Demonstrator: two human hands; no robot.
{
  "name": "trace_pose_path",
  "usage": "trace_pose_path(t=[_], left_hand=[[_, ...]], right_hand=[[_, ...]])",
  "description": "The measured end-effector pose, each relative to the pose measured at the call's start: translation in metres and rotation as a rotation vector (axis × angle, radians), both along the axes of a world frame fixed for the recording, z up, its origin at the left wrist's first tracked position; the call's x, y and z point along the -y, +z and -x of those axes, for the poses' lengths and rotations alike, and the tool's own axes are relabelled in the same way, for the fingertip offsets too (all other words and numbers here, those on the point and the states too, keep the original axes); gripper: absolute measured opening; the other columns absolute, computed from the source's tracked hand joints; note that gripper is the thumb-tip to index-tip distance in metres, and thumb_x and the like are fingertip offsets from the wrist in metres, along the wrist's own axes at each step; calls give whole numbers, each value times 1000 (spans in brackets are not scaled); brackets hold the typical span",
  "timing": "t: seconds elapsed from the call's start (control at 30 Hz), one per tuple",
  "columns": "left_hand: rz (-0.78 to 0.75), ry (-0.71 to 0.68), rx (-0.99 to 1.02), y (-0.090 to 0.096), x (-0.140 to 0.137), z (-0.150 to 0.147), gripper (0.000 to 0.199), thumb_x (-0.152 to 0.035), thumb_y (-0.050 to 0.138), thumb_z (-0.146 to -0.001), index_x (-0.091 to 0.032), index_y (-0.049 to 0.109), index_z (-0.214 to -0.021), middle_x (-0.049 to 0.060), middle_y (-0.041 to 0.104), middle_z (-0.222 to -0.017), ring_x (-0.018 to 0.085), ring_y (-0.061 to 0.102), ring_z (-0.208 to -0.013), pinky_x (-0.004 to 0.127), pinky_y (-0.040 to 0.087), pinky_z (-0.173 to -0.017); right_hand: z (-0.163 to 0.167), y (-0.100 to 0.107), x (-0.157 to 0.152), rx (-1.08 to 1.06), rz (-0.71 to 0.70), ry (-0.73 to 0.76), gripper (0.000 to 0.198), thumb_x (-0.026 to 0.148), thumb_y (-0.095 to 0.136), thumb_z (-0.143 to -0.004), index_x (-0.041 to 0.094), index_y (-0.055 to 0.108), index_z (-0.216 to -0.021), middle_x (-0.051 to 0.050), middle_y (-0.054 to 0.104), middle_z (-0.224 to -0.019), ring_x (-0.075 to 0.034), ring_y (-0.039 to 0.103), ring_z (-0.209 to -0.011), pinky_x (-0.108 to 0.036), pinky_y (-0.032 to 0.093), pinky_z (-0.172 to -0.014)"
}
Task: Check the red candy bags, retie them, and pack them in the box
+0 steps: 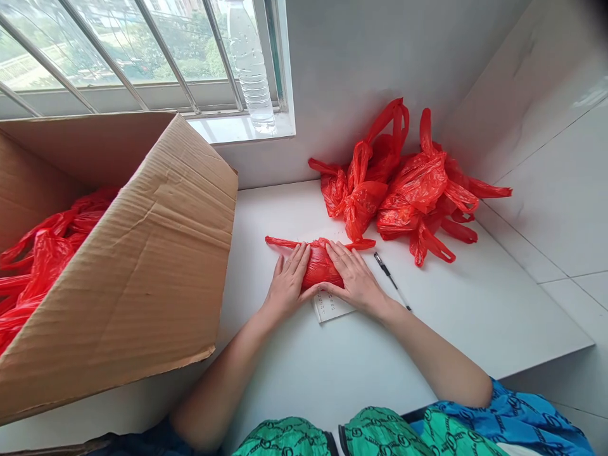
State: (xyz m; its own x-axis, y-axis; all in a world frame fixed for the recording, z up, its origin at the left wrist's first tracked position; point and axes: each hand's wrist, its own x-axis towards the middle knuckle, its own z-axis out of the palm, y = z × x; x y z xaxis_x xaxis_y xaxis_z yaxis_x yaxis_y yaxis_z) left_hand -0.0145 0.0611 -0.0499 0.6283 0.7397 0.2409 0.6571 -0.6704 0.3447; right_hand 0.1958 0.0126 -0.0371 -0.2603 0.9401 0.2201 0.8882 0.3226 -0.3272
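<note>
A filled red plastic bag [322, 267] lies on the white table in front of me, its twisted handles stretching out to both sides. My left hand [291, 278] cups its left side, fingers over the top and thumb along the near edge. From the right, my right hand [352, 273] grips it the same way, and the two thumbs meet at the front. Partly under the bag and hands is a small paper notepad [331, 306] with handwriting. A black-and-clear pen [392, 281] lies just right of my right hand. The bag's contents are hidden.
On the left, a large open cardboard box [156, 253] holds many red plastic bags [52, 253]. Several knotted red bags [413, 190] are heaped at the back right against the wall. A clear water bottle [254, 76] stands on the sill by the barred window.
</note>
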Motion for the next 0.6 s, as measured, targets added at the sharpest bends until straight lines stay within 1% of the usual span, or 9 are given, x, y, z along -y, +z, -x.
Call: trace_pose_path(t=[0.37,0.6], left_hand=[[10,1,16,-2,-1,0,85,-62,46,-94,-23,8,-159,16,26,-161,28,23,-150,53,17,-120],[22,6,-12,-1,0,0,82,-61,45,-95,-23,11,-159,16,26,-161,28,22,-151,53,15,-120]], right_hand=[[0,0,0,-5,12,-3,87,67,43,-93,23,6,-160,-9,24,-163,-26,20,-151,-53,18,-122],[0,0,0,-4,25,-3,85,66,42,-94,21,11,-159,-10,26,-162,-26,22,-151,-54,19,-122]])
